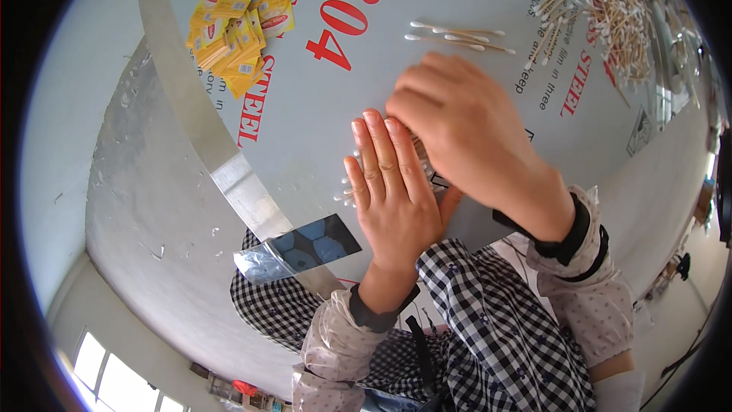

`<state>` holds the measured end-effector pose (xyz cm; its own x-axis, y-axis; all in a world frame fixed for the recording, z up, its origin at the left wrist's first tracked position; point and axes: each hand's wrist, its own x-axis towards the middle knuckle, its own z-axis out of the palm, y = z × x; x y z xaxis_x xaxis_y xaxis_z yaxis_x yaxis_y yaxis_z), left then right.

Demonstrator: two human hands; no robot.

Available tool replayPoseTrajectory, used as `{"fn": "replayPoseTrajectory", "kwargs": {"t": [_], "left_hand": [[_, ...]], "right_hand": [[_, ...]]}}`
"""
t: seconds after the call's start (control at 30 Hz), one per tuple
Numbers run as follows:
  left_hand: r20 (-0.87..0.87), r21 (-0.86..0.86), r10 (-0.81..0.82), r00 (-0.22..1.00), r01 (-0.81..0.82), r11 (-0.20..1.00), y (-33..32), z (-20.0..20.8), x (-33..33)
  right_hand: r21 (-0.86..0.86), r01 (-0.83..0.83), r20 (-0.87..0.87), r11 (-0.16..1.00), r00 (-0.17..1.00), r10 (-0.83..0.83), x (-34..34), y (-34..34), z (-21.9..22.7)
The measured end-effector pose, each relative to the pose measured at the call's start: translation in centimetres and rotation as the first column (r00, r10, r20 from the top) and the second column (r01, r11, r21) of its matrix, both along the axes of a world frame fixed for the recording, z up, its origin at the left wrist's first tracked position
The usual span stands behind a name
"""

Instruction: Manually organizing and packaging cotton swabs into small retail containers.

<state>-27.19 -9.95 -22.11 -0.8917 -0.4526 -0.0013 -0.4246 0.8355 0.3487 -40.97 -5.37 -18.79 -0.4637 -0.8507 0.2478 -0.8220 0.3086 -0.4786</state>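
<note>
- The left hand (pixel 396 192) lies flat, palm down, its four fingers straight and close together, thumb out to the side; it seems to serve as a cover or brace, keeping the cotton swabs (pixel 348 195) beneath from rolling about.
- Those swabs are on the grey worktop (pixel 320 114) under that palm, white tips poking out past its left side and some sticks showing between the two hands.
- The right hand (pixel 463 122) is curled, knuckles up, just beside the left fingertips, perhaps to square up the swab ends.
- A few loose swabs (pixel 457 37) lie apart beyond the right knuckles, roughly parallel; the large swab heap (pixel 618 19) sits at the far right, likely for easy reach.
- The yellow packets (pixel 236 34) are piled at the far left, apparently out of the way.
- The palm hides most of the covered swabs, so their number is lost.
- The right fingertips are turned from view; I cannot tell whether they pinch anything.
- The heap's right side blurs into the fisheye rim.
</note>
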Motion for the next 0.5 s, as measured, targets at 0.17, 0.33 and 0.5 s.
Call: {"fn": "replayPoseTrajectory", "kwargs": {"t": [0.17,0.33,0.5], "left_hand": [[0.040,-0.039,-0.025,0.999,0.027,0.999,0.2,0.0,0.3],[0.064,-0.037,-0.027,0.998,0.029,0.999,-1.0,0.5,-1.6],[0.047,0.015,-0.007,0.999,0.006,1.000,-1.4,1.0,-2.2]], "right_hand": [[-0.070,0.219,0.173,0.973,0.964,-0.204,-0.3,3.6,1.5],[0.059,0.281,0.300,0.958,0.910,-0.285,1.3,6.3,2.3],[0.015,0.292,0.309,0.956,0.908,-0.282,1.8,5.4,0.5]]}}
